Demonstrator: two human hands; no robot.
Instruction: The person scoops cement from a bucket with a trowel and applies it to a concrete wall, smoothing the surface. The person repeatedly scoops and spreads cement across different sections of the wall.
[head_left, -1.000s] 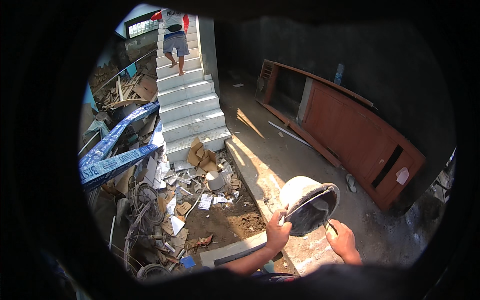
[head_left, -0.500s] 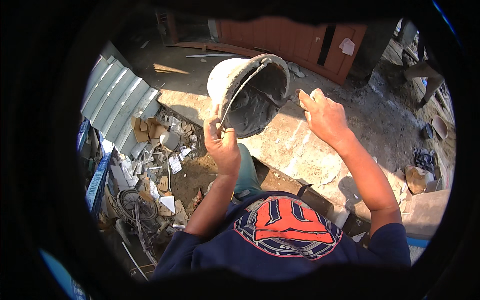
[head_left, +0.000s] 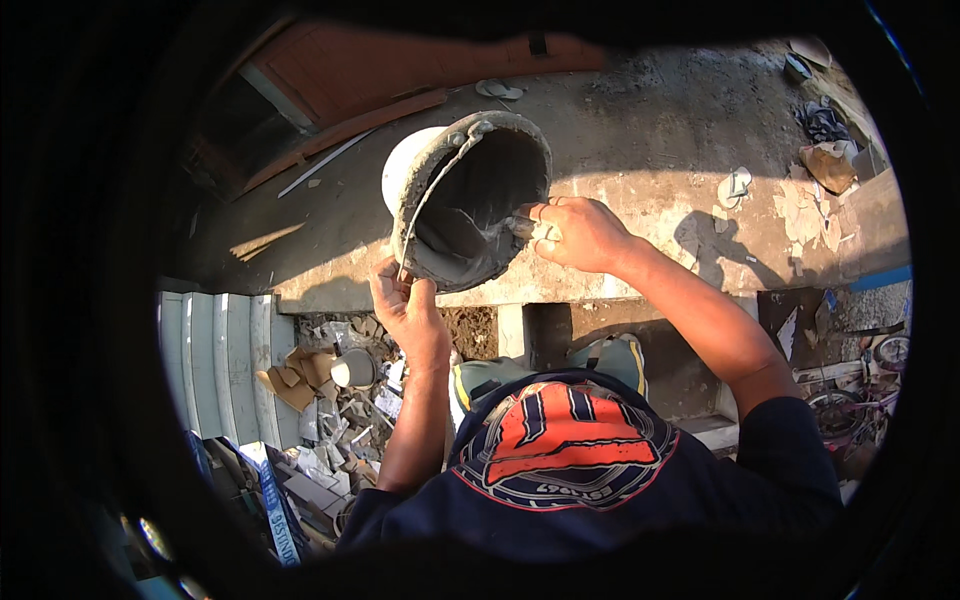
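A pale bucket (head_left: 400, 170), crusted with cement and holding grey wet mix, is tilted with its dark mouth toward me. My left hand (head_left: 408, 310) is closed on its wire handle at the lower left of the rim. My right hand (head_left: 575, 235) is at the bucket's lower right, fingers curled around something pale and smeared at the rim, which I cannot make out. Below the bucket are my legs (head_left: 615, 365) at the edge of a sunlit concrete ledge (head_left: 640, 280).
White tiled steps (head_left: 230, 365) are at left, beside rubble with an upturned pale bucket (head_left: 353, 368) and cardboard (head_left: 295, 380). Reddish door panels (head_left: 370, 65) lie across the back. Sandals (head_left: 735, 188), bags (head_left: 828, 165) and a bicycle (head_left: 840, 410) are at right.
The view has swung down and right; the person on the stairs has left it. My right hand has left the handle, then moved back to the bucket's right rim.
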